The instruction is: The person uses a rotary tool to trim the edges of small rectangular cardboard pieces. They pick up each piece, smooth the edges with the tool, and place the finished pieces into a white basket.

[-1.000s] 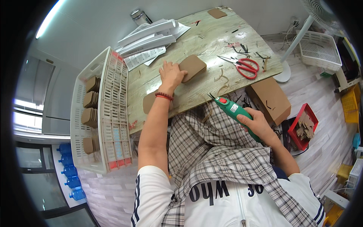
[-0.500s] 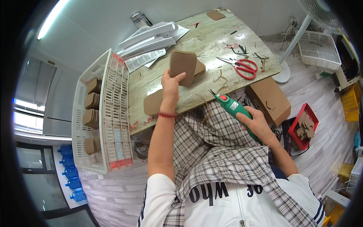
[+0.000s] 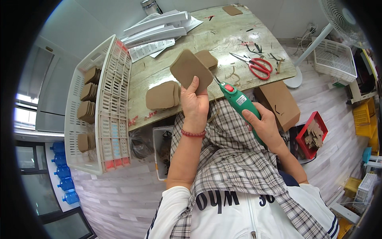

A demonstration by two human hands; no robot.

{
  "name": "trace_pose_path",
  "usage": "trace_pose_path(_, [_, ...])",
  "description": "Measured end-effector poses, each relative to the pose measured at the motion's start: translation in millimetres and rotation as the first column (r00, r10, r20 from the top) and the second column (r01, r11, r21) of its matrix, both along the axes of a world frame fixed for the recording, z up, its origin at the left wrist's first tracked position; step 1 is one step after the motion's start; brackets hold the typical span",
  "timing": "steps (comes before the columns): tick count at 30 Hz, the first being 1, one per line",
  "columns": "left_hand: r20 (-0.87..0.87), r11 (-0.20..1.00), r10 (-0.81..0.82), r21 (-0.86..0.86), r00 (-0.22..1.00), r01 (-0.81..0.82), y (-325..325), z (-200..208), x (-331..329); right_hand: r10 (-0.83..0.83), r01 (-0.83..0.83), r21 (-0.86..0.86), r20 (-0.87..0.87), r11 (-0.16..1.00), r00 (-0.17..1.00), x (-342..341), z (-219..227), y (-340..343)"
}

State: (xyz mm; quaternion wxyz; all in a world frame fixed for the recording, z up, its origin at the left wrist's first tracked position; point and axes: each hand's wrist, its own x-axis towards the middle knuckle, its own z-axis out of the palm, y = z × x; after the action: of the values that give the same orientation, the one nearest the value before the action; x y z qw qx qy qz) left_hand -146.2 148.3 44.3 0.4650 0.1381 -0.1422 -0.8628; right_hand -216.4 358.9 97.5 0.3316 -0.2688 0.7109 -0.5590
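Observation:
My left hand (image 3: 195, 104) grips a flat brown panel with rounded corners (image 3: 187, 67), its thumb on the upper face. The panel is held above the table, turned so that a corner points away from me. In my right hand (image 3: 263, 125) is a green handheld electric tool (image 3: 240, 100) with a red button and a thin metal tip. That tip is right beside the panel's right-hand corner; whether they touch I cannot tell. A pile of similar brown panels (image 3: 161, 95) lies left of my left hand. More panels (image 3: 207, 59) lie just behind the held one.
Red-handled scissors (image 3: 260, 68) and dark scraps lie on the table's (image 3: 223, 36) right side. Papers (image 3: 157, 34) are heaped at the back left. A white crate (image 3: 113, 103) with panel stacks stands left. Right are a cardboard box (image 3: 281, 105), a red tray (image 3: 318, 123) and a fan (image 3: 338, 18).
My left hand has moved right and toward me, turning the panel cornerwise and bringing it to the tool's tip. The tool has shifted slightly left and away from me. The left pile is less covered.

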Motion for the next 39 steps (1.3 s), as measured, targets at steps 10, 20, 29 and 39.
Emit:
trace_pose_path(10, [0.041, 0.999, -0.038, -0.004, 0.998, 0.038, 17.9, -1.3, -2.9, -0.03, 0.03, -0.018, 0.007, 0.999, 1.0, 2.2, 9.7, -2.8])
trace_pose_path(20, [0.069, 0.981, -0.162, -0.098, 0.984, 0.168, 43.1, -10.0, 1.7, -0.07, 0.068, -0.058, -0.029, 0.996, 0.997, -4.5, 8.9, -5.6])
trace_pose_path(29, [0.147, 0.969, -0.194, -0.125, 0.97, 0.213, 54.9, -25.2, 10.6, -0.079, 0.077, -0.072, -0.028, 0.994, 0.996, -10.7, 11.1, -4.8])
trace_pose_path(39, [0.488, 0.818, -0.21, -0.386, 0.847, 0.425, 4.2, -20.3, 52.6, 0.056, -0.055, 0.032, -0.05, 0.998, 0.997, -26.1, 8.8, 26.4])
